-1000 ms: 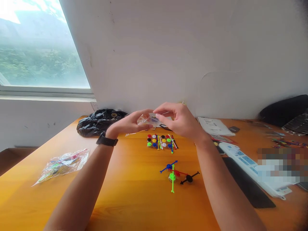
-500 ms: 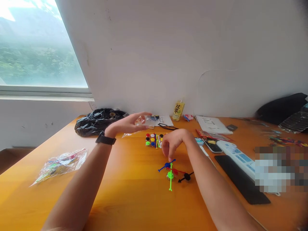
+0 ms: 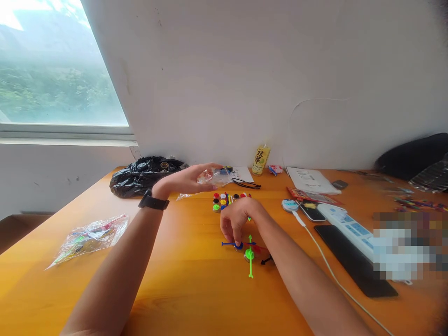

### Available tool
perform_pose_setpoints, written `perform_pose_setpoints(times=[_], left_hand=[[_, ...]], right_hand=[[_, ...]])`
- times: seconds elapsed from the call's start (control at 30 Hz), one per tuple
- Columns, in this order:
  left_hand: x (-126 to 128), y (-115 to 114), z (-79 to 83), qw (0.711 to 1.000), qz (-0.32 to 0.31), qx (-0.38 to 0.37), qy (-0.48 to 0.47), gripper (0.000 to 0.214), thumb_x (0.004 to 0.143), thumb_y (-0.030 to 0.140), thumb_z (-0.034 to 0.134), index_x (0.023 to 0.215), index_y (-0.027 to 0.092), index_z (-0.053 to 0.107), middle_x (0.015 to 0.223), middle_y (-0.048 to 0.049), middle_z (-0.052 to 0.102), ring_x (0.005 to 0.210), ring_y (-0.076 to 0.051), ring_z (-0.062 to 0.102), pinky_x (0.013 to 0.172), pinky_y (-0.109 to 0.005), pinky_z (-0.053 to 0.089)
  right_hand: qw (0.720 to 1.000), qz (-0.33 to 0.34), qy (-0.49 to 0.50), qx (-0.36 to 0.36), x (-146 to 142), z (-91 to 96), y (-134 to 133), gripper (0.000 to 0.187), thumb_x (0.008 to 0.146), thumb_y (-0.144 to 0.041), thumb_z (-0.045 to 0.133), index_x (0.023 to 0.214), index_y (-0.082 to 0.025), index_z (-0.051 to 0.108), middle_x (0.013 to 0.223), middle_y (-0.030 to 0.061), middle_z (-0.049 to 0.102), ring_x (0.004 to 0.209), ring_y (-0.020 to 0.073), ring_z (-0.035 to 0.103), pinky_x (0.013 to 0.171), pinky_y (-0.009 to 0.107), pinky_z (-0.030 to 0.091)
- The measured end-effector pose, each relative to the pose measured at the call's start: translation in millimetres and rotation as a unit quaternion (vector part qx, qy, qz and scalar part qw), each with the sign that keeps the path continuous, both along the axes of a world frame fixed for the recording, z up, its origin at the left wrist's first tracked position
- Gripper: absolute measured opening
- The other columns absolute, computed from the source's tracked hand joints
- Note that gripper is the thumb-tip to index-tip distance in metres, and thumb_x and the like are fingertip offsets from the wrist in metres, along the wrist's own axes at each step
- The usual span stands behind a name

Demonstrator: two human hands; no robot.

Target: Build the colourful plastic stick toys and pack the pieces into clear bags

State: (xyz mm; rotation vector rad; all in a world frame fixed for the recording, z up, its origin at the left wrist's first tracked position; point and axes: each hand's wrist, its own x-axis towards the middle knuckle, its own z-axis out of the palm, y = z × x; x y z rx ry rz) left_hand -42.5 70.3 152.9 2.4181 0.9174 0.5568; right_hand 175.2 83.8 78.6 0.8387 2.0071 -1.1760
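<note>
My left hand (image 3: 191,179) wears a black wristband and curls around a clear plastic bag (image 3: 221,177), its thumb and fingers on either side of the film. Fingers pointing down, my right hand (image 3: 238,215) pinches a blue arrow spinner (image 3: 239,247) low over the table. Close beside it stands a green arrow spinner (image 3: 249,255). A red spinner (image 3: 258,249) and a black arrow spinner (image 3: 266,260) are partly hidden by my right forearm. Behind my right hand, small round coloured pieces (image 3: 216,201) stand in rows, partly covered.
A filled clear bag (image 3: 89,238) lies on the left of the wooden table (image 3: 175,294). Toward the wall are a black plastic bag (image 3: 140,177), a yellow bottle (image 3: 261,160) and papers (image 3: 311,181). On the right lie a phone (image 3: 313,212), a power strip (image 3: 353,228) and a white cable (image 3: 332,275).
My right hand has moved left and nearer to me, and the blue spinner has shifted left and turned with it. My left hand has stayed at the clear bag.
</note>
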Motion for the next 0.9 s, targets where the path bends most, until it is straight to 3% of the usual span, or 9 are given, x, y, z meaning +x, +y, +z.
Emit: perform_pose_setpoints(times=[0.23,0.3,0.4,0.47,0.53,0.67,0.73,0.8,0.9], left_hand=[[-4.0,2.1,-0.4,1.0,0.023,0.007,0.003,0.076,0.093,0.055,0.066,0.159,0.027,0.04,0.123,-0.0092,0.065,0.112,-0.025,0.061,0.093,-0.035,0.048],[-4.8,4.3,-1.6,1.0,0.024,0.015,0.001,0.078,0.092,0.056,0.066,0.16,0.027,0.038,0.123,-0.0093,0.065,0.112,-0.025,0.061,0.093,-0.035,0.048],[-5.4,6.9,-2.4,0.999,0.026,0.026,-0.007,0.08,0.092,0.056,0.067,0.16,0.026,0.037,0.122,-0.0097,0.064,0.111,-0.025,0.061,0.093,-0.036,0.049],[-5.3,7.9,-1.9,0.999,0.027,0.033,-0.01,0.081,0.092,0.056,0.067,0.16,0.025,0.037,0.121,-0.0096,0.064,0.11,-0.025,0.061,0.093,-0.036,0.049],[-5.0,8.2,-1.2,0.999,0.025,0.035,-0.013,0.082,0.091,0.056,0.068,0.16,0.025,0.037,0.12,-0.0092,0.065,0.109,-0.025,0.061,0.093,-0.036,0.049],[-4.1,7.0,0.1,0.999,0.019,0.024,-0.028,0.082,0.09,0.056,0.07,0.159,0.025,0.038,0.123,-0.0096,0.065,0.109,-0.025,0.061,0.093,-0.036,0.049],[-3.1,5.3,1.3,0.999,0.013,0.024,-0.037,0.08,0.09,0.055,0.069,0.158,0.025,0.04,0.124,-0.0096,0.065,0.109,-0.025,0.06,0.093,-0.036,0.048],[-1.5,2.7,2.9,0.999,0.004,0.031,-0.045,0.079,0.091,0.055,0.069,0.158,0.026,0.041,0.122,-0.0092,0.065,0.11,-0.025,0.06,0.094,-0.036,0.048],[2.0,-2.1,5.4,0.998,-0.004,0.038,-0.055,0.076,0.092,0.054,0.069,0.157,0.027,0.042,0.126,-0.0091,0.065,0.113,-0.026,0.059,0.095,-0.037,0.048]], right_hand=[[0.993,0.027,0.054,0.106,-9.5,-3.8,-0.3,0.023,0.067,-0.037,0.081,0.082,-0.02,0.076,0.082,-0.0016,0.074,0.08,0.0167,0.064,0.061,0.024,0.041],[0.987,0.004,0.102,0.122,-6.3,2.5,-0.4,0.018,0.071,-0.034,0.077,0.081,-0.02,0.074,0.084,-0.0015,0.074,0.08,0.0158,0.064,0.062,0.023,0.041],[0.965,-0.061,0.224,0.121,7.2,26.8,-5.5,0.015,0.076,-0.03,0.075,0.084,-0.018,0.072,0.085,0.0002,0.076,0.076,0.0149,0.066,0.064,0.023,0.045],[0.93,-0.11,0.338,0.094,19.6,49.8,-13.8,0.017,0.079,-0.031,0.076,0.088,-0.018,0.07,0.087,0.0024,0.076,0.076,0.0151,0.067,0.066,0.024,0.049],[0.869,-0.176,0.451,0.106,31.5,73.0,-25.2,0.021,0.081,-0.032,0.078,0.094,-0.018,0.07,0.092,0.0043,0.076,0.08,0.0163,0.069,0.072,0.027,0.054],[0.694,-0.301,0.59,0.282,45.9,104.9,-45.1,0.019,0.086,-0.037,0.077,0.095,-0.021,0.073,0.09,0.0036,0.074,0.082,0.0172,0.069,0.079,0.032,0.058],[0.63,-0.332,0.6,0.364,47.8,110.9,-49.1,0.022,0.088,-0.041,0.076,0.097,-0.022,0.074,0.093,0.0043,0.074,0.082,0.018,0.069,0.079,0.034,0.06],[0.601,-0.343,0.587,0.42,47.1,111.8,-49.6,0.026,0.089,-0.046,0.075,0.099,-0.021,0.076,0.097,0.0055,0.074,0.079,0.0179,0.069,0.074,0.034,0.06],[0.631,-0.331,0.541,0.447,42.8,109.5,-49.8,0.031,0.092,-0.049,0.07,0.102,-0.02,0.077,0.091,0.0055,0.074,0.068,0.0158,0.066,0.063,0.031,0.057]])
